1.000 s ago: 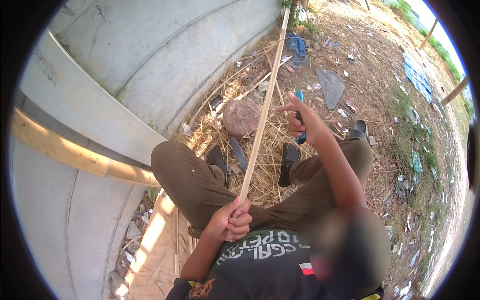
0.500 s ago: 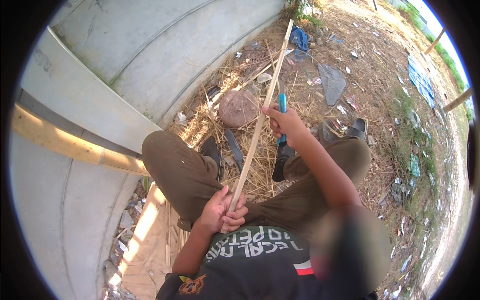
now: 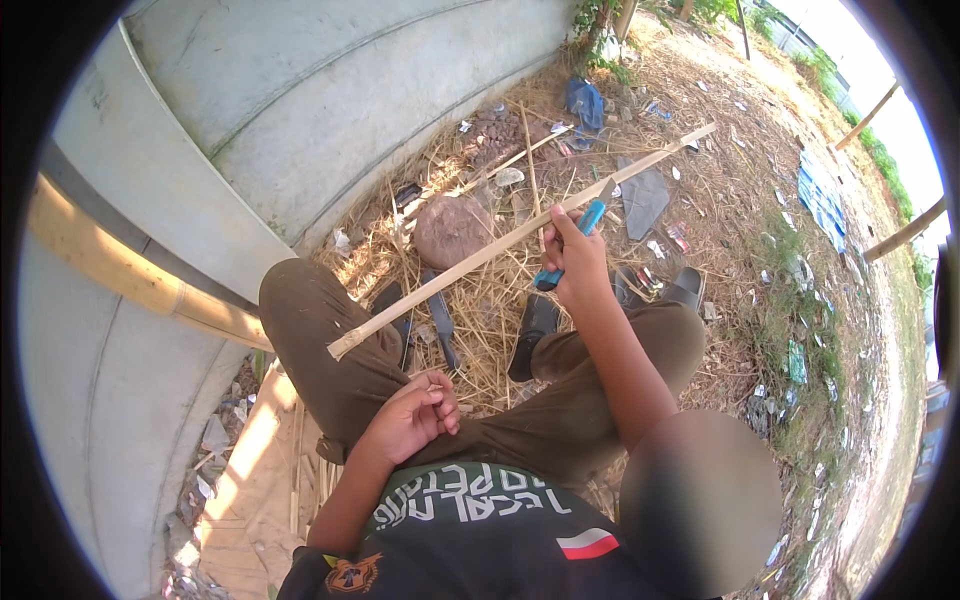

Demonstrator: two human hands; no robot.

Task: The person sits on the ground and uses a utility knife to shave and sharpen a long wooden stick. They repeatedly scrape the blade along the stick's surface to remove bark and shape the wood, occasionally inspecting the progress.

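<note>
My right hand [image 3: 575, 255] is closed round a blue utility knife [image 3: 592, 216], whose blade points up and away. The same hand pinches a long pale bamboo strip [image 3: 470, 266] between thumb and fingers. The strip slants across in front of me, its near end above my left knee and its far end up to the right. Over my lap, my left hand [image 3: 412, 412] is apart from the strip, its fingers curled in and nothing visible in them.
Between my feet lies a dark-bladed tool [image 3: 440, 318] on straw and shavings. Beyond it sits a round brown block [image 3: 453, 232]. A grey wall [image 3: 390, 110] and a bamboo pole [image 3: 140, 262] stand at left. Sandals [image 3: 683, 288] and scattered litter lie at right.
My left hand has let go of the strip's near end. The strip has swung from steep to a flatter slant, and the knife in my right hand has tilted to the right.
</note>
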